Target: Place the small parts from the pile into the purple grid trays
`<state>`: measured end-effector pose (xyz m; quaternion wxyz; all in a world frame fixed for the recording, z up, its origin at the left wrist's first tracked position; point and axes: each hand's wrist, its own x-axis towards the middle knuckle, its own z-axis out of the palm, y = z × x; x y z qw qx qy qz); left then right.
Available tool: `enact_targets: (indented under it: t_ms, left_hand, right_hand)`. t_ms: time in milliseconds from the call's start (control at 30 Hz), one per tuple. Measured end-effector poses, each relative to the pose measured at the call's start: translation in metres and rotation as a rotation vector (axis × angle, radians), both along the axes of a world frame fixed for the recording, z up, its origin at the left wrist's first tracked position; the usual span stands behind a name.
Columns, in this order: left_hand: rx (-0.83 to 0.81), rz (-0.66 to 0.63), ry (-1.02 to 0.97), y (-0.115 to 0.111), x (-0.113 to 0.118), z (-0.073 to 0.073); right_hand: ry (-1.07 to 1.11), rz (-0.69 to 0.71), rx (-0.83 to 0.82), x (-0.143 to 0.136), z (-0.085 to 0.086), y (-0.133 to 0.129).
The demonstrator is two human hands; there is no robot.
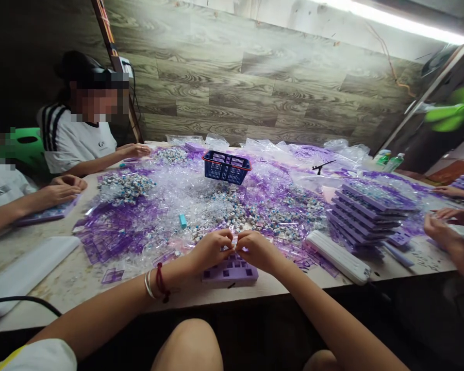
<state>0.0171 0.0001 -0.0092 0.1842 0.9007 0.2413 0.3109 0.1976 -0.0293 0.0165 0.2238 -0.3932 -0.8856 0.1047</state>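
Both my hands meet over a purple tray with square holes at the table's near edge. My left hand is closed in a pinch, its fingertips close to those of the other hand. My right hand also pinches. Between the fingertips shows a small clear piece; its kind is too small to tell, and I cannot make out which hand bears it. Just beyond lies a heap of small white and blue parts, mixed with clear plastic pieces and transparent purple pieces.
A dark blue basket stands mid-table. On the right are stacked purple trays and a white bar-shaped device. A white strip lies at left. Co-workers' hands work at left, and other hands at right.
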Motion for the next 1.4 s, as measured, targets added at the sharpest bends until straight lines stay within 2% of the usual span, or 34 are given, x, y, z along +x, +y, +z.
enact_targets:
  t_ms: [367,467,600,800,1000,1100,1200,1267,1400]
  left_hand:
    - [-0.019,-0.029,-0.008,-0.001,-0.001,-0.001]
    - [0.034,-0.003,0.04,-0.002,0.0,0.0]
    - [0.117,0.003,0.13,-0.004,0.001,0.003]
    - [0.251,-0.092,0.225,-0.005,0.003,0.007]
    - [0.247,-0.071,0.188,0.0,0.001,0.001]
    - [0.228,-0.046,0.187,0.004,-0.002,-0.001]
    - [0.211,-0.021,0.164,0.007,-0.003,-0.001]
    - [0.178,-0.018,0.121,0.008,-0.003,-0.002]
    - [0.086,-0.022,0.06,0.009,-0.002,-0.004]
  right_hand:
    - [-0.107,0.002,-0.101,-0.009,0.013,0.001]
    - [-0.098,-0.016,-0.127,-0.008,0.013,0.0]
    - [-0.122,-0.1,-0.097,-0.008,0.011,-0.004]
    - [-0.187,-0.261,-0.057,-0.01,0.003,-0.017]
    - [-0.086,-0.342,-0.062,-0.01,-0.004,-0.026]
    - [0.09,-0.335,-0.137,-0.007,-0.003,-0.024]
    - [0.24,-0.45,-0.155,-0.003,-0.005,-0.019]
    - [0.25,-0.547,-0.136,-0.001,-0.009,-0.016]
    - [0.208,-0.577,-0.145,-0.002,-0.017,-0.012]
